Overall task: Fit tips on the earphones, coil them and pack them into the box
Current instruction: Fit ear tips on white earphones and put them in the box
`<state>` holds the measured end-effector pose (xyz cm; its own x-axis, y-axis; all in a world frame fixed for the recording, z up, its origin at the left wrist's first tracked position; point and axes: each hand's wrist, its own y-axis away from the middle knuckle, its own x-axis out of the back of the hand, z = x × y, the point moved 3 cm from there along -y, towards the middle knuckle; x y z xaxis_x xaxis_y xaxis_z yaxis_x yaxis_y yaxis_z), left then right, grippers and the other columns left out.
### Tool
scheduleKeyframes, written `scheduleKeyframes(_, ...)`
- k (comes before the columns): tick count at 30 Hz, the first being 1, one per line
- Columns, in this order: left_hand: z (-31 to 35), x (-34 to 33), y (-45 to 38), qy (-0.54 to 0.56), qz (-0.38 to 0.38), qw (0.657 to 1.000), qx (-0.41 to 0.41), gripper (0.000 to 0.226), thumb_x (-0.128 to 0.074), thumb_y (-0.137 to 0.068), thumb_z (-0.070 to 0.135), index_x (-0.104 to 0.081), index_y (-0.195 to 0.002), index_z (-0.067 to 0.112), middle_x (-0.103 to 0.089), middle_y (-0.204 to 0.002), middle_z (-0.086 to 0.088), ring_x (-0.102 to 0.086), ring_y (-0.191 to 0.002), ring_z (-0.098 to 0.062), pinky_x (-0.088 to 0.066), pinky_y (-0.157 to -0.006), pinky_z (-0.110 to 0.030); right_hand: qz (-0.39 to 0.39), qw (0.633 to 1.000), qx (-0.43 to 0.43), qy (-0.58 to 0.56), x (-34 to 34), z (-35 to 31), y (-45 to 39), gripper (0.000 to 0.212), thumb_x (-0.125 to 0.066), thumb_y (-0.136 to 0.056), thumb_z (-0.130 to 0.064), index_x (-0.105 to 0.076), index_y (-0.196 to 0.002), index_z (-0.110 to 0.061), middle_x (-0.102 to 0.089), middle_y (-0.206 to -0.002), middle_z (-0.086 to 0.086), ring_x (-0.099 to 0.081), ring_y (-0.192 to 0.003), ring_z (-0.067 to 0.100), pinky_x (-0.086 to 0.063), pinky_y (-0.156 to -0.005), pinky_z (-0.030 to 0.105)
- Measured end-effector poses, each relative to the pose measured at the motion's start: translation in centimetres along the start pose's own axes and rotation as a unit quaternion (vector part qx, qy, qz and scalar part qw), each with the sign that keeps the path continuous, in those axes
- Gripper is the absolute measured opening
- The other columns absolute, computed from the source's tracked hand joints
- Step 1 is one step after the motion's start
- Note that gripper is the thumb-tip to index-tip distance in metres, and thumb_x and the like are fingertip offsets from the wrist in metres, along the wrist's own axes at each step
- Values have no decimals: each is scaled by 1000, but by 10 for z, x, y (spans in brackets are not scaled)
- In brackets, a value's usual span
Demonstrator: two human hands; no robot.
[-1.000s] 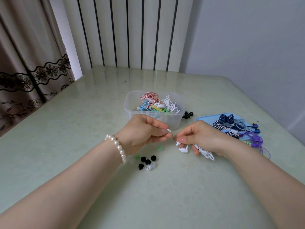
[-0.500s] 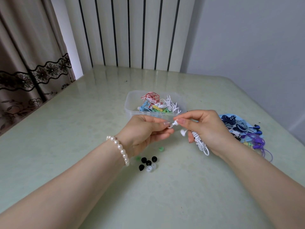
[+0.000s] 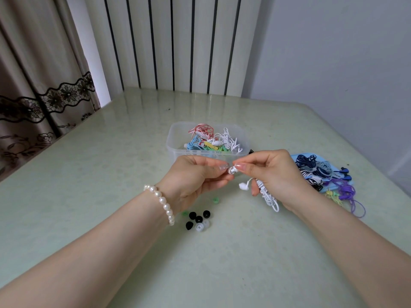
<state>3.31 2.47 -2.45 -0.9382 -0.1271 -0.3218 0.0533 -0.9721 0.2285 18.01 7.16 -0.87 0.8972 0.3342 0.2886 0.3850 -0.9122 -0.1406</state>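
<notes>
Both hands are up over the pale green glossy table [image 3: 111,174], fingertips meeting in front of the box. The right hand [image 3: 275,174] pinches one white earbud [image 3: 232,169] between thumb and forefinger, its nozzle end pointing left toward the left hand [image 3: 195,176], long axis roughly level across the view. The left hand's thumb and forefinger are pinched right at that earbud; whether a tip sits between them, I cannot tell. The right hand's lower fingers curl round the white coiled earphone cable [image 3: 266,194], the bundle running down and to the right out of the palm, with the second white earbud [image 3: 244,186] dangling just below.

Behind the hands, the clear plastic rectangular box [image 3: 175,141] holds a tangle of red, blue, green, yellow and white earphones. To the right, a light blue flat lid [image 3: 295,157] carries dark blue, black-and-white and purple coiled earphones. Near the left wrist, loose black, clear and green silicone ear tips [image 3: 198,219] lie on the table.
</notes>
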Motion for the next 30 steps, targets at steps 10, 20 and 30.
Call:
scheduleKeyframes(10, -1, -2, 1, -22, -6, 1000, -4, 9, -59, -81, -7, -67, -80, -4, -71, -71, -13, -69, -63, -16, -57, -63, -23, -3, 999, 2, 54, 0, 0, 0, 4, -66, -80, -2, -70, -79, -2, -58, -41, -10, -46, -27, 9, -34, -37, 14)
scheduleKeyframes(20, -1, -4, 2, -60, -1, 998, -28, 9, -61, -79, -6, -69, -77, -2, -71, -74, -15, -69, -66, -17, -57, -68, -25, 13, 996, 11, 91, -3, -2, 2, 7, -65, -81, -1, -70, -77, -3, -51, -33, -9, -44, -26, 7, -31, -37, 12)
scheduleKeyframes(30, 0, -4, 4, -36, 0, 999, -22, 9, -60, -81, -6, -68, -81, -4, -71, -74, -15, -70, -66, -17, -58, -64, -23, 46, 994, 40, 87, -8, -2, 5, 15, -64, -80, 0, -70, -70, -10, -55, -42, -7, -44, -28, 9, -35, -39, 14)
